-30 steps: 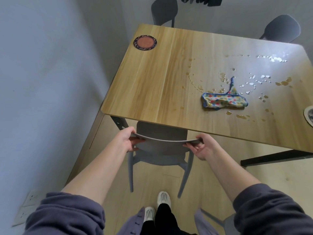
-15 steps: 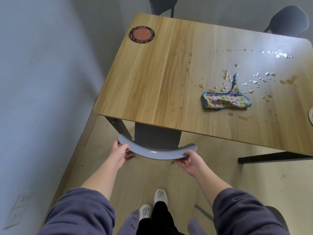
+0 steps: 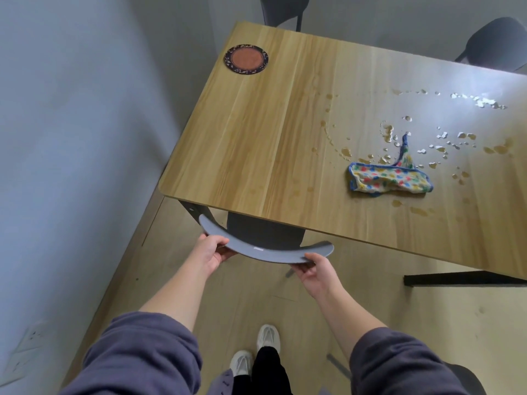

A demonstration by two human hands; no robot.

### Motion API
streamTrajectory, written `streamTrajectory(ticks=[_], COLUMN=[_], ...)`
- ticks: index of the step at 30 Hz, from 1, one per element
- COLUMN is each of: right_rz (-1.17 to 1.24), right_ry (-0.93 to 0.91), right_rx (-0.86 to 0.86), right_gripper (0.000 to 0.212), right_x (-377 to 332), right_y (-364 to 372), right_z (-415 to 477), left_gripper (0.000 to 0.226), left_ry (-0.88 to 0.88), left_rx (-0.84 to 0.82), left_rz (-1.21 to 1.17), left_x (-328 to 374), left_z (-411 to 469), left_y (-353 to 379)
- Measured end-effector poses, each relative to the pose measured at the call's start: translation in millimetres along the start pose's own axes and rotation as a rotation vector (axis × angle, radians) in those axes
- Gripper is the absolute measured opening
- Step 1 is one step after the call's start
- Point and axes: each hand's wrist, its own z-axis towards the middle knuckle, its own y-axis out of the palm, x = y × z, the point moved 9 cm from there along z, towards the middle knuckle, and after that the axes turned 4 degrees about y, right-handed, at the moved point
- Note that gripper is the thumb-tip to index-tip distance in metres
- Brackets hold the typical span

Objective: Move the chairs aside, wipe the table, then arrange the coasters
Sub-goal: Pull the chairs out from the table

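L hand & R hand each grip the grey chair by its top rail, fingers curled round it. The rail is a smooth, matte crescent, and the seat sits partly under the table's near edge. Table: light wood-grain laminate, rounded corner, black metal legs. Round coaster at far-left corner, w/ terracotta centre & dark patterned rim. Crumpled cloth, cream w/ coloured dots & blue trim, lies mid-table among glossy amber droplets, some glinting white. Far-left chair & far-right chair: dark, rounded backs, at table's far side. Floor: pale wood-look.
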Motion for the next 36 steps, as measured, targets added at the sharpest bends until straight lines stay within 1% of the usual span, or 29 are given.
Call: streamTrajectory(ticks=[3, 6, 11, 17, 24, 29, 32, 36], right_rz=[0.036, 0.035, 0.019, -0.006, 0.011, 0.025, 0.007, -0.020], right_ry=[0.003, 0.005, -0.016, -0.030, -0.051, -0.079, -0.067, -0.049], right_rx=[-0.008, -0.029, -0.038, -0.020, -0.047, -0.051, -0.037, 0.005], right_gripper=[0.017, 0.013, 0.013, 0.024, 0.028, 0.022, 0.014, 0.012], right_x=[0, -2, -11, -14, -10, -16, -20, -20], right_y=[5, 15, 22, 19, 14, 13, 15, 15], right_z=[9, 13, 18, 14, 11, 14, 14, 13], left_gripper=[0.029, 0.028, 0.027, 0.036, 0.040, 0.039, 0.039, 0.040], left_ry=[0.005, 0.014, 0.008, 0.009, 0.022, 0.026, 0.021, 0.006], left_rx=[-0.002, -0.004, -0.012, 0.002, -0.015, -0.023, -0.017, -0.012], left_rz=[0.000, -0.001, -0.010, 0.010, -0.018, -0.033, -0.021, -0.017], left_x=[5, 12, 11, 13, 9, 8, 10, 8], left_z=[8, 16, 25, 20, 18, 19, 20, 20], left_y=[1, 2, 6, 13, 9, 15, 19, 19])
